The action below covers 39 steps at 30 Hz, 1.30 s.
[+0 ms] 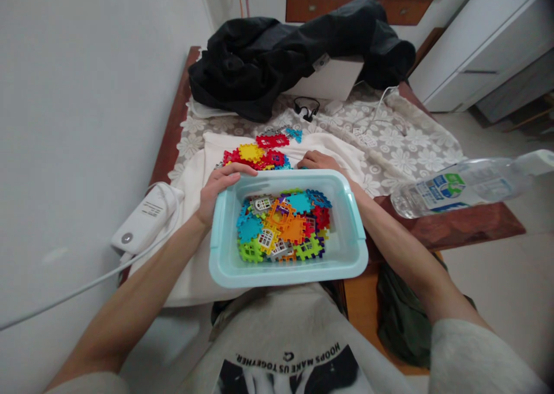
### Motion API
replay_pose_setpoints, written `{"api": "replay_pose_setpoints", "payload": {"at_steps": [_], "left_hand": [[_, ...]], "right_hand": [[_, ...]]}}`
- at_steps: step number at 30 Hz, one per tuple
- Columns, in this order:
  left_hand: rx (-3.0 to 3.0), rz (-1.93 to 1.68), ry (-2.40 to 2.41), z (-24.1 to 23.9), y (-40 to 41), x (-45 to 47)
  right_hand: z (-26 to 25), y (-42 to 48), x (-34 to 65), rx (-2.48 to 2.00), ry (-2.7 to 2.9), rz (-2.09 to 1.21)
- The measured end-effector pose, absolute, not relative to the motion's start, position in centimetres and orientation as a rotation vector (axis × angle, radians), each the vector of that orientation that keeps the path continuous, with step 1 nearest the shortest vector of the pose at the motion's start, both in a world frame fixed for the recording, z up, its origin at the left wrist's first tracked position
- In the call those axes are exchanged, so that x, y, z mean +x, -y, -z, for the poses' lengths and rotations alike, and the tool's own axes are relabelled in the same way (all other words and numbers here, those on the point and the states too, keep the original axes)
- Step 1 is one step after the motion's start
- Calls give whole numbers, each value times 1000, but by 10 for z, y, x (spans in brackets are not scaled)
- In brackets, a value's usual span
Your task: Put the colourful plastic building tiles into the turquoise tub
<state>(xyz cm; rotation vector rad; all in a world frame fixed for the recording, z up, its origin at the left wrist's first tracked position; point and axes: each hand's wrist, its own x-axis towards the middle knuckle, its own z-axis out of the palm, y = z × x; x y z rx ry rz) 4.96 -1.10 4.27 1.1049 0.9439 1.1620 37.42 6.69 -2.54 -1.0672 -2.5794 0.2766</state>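
A light blue plastic bin (357,250) sits close against my body, holding several colourful interlocking plastic building pieces (294,231), some shaped like little windows. My left hand (223,186) grips its far left corner, fingers over the rim. Beyond the bin's far edge, my right hand (320,161) is low over the white cloth (194,169), its fingers curled. A bit of blue shows under those fingers, but what they hold is mostly hidden. Just left of that hand lies a pile of red, yellow and blue pieces (251,154). A red window piece (272,141) lies farther back.
A clear plastic bottle (467,185) lies at the right table edge. On the left is a white power strip (147,218) with its cable. Black clothing (277,53) covers part of a silver laptop (331,78) at the back. Black headphones (307,109) lie before it.
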Motion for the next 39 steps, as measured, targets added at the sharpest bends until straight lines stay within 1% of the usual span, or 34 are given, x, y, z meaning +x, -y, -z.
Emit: {"api": "replay_pose_setpoints", "payload": {"at_steps": [9,13,16,18,21,25,28,30,31,33,35,39], "left_hand": [[1095,-1166,-920,-42,12,50],[1080,-1169,-893,-41,11,49],[1095,-1163,-880,-41,11,49],[1091,-1157,-879,-41,11,48],[1078,-1152,-874,-41,12,48],[1051,-1132,-836,-40,13,47],[1020,-1125,-813,-39,14,47],[1018,-1119,-814,-40,15,47],[1025,-1114,-820,-41,15,47],[1050,-1114,-835,-43,15,47],[1069,-1126,-850,-44,16,48],[1053,-1120,-874,-44,15,47]], "right_hand": [[17,-61,375,-1269,2477,-228],[21,-66,378,-1204,2167,-410],[15,-69,386,-1129,1869,-575],[1,-67,390,-1075,1712,-675],[-38,-51,387,-916,1634,-768],[-106,-17,361,-584,2008,-778],[-132,-16,344,-311,2341,-954],[-127,-39,339,-283,2335,-1032],[-118,-56,337,-360,2251,-1012],[-89,-98,333,-666,2055,-792],[-52,-138,326,-918,2088,-615],[10,-178,306,-1076,2343,-377]]}}
